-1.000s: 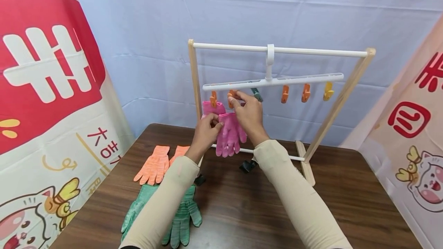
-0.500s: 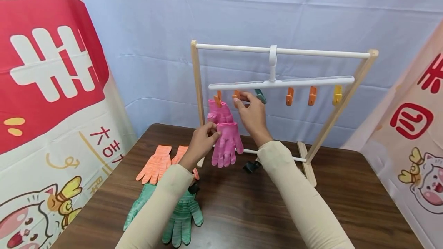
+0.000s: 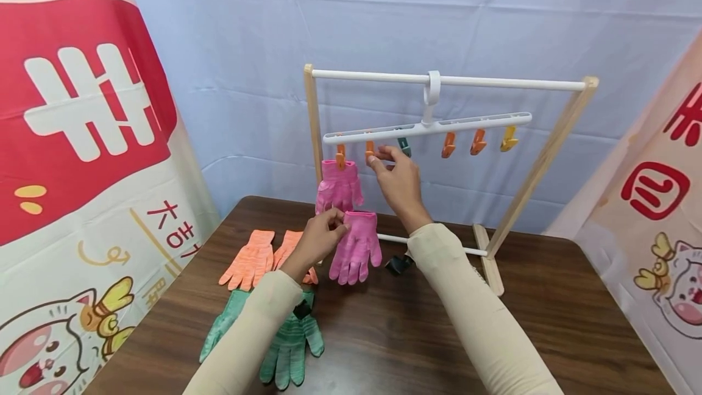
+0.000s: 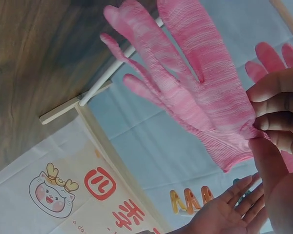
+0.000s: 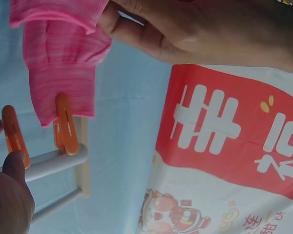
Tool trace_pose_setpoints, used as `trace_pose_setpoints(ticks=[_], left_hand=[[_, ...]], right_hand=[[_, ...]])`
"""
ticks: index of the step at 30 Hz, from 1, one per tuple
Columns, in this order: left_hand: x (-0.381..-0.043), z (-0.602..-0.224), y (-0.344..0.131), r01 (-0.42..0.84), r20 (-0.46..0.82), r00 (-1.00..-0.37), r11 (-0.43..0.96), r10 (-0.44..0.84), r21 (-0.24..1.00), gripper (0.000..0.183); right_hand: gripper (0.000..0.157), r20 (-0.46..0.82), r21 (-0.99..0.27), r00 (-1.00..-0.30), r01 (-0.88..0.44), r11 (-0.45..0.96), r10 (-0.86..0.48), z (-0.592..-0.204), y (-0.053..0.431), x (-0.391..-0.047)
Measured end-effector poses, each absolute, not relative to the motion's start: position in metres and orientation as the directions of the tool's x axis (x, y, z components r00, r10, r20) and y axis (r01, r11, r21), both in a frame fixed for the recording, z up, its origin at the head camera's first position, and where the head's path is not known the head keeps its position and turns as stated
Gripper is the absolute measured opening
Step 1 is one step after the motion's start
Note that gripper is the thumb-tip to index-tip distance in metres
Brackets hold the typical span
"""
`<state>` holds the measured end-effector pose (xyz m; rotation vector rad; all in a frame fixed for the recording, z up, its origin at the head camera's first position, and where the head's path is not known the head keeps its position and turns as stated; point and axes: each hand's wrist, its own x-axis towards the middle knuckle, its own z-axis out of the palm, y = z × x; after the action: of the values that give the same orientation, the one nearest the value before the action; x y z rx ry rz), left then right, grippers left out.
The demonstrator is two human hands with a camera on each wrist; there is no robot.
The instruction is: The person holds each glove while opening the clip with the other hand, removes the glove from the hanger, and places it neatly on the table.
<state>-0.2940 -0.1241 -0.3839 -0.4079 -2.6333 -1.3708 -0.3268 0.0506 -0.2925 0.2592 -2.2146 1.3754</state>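
Note:
My left hand point(image 3: 322, 235) pinches the cuff edge of a pink knit glove point(image 3: 358, 252), which hangs fingers down below the hanger. In the left wrist view the thumb and fingertips hold one corner of its cuff. My right hand point(image 3: 401, 181) is raised to the white hanger point(image 3: 428, 129), thumb and fingers pinching an orange clothespin point(image 3: 370, 150), the second from the left. Another pink glove point(image 3: 336, 191) hangs by its cuff from the leftmost orange clothespin point(image 3: 340, 156), just behind the held one.
A rack with a white top rod point(image 3: 373, 76) and wooden legs bears the hanger. A green clothespin point(image 3: 404, 145), orange ones and a yellow one point(image 3: 508, 139) hang farther right. Orange gloves point(image 3: 249, 261) and green gloves point(image 3: 287, 352) lie on the dark wooden table point(image 3: 439, 334), left.
My left hand has lowered the pink glove away from the clothespins, uncovering more of the hung glove. The hanger has swung. My right hand has stayed at the orange clothespin.

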Motion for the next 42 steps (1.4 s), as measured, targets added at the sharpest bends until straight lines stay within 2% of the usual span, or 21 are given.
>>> trace_pose_setpoints(ticks=[9, 19, 26, 34, 42], left_hand=[[-0.290, -0.397, -0.130, 0.240, 0.147, -0.965, 0.502, 0.219, 0.831, 0.008], [-0.295, -0.422, -0.132, 0.096, -0.003, -0.970, 0.393, 0.242, 0.915, 0.012], [-0.300, -0.438, -0.134, 0.019, -0.080, -0.972, 0.410, 0.222, 0.912, 0.017], [-0.308, -0.451, -0.137, 0.017, -0.085, -0.973, 0.433, 0.216, 0.901, 0.015], [-0.311, -0.459, -0.134, 0.017, -0.108, -0.973, 0.526, 0.206, 0.850, 0.015]], right_hand=[[0.039, 0.538, -0.763, -0.838, -0.435, 0.477, 0.096, -0.296, 0.053, -0.326], [0.039, 0.524, -0.758, -0.846, -0.411, 0.506, 0.099, -0.301, 0.062, -0.326], [0.039, 0.513, -0.762, -0.852, -0.398, 0.510, 0.103, -0.303, 0.067, -0.326], [0.043, 0.514, -0.757, -0.853, -0.406, 0.512, 0.085, -0.306, 0.069, -0.324], [0.039, 0.517, -0.755, -0.852, -0.408, 0.514, 0.084, -0.307, 0.071, -0.323]])
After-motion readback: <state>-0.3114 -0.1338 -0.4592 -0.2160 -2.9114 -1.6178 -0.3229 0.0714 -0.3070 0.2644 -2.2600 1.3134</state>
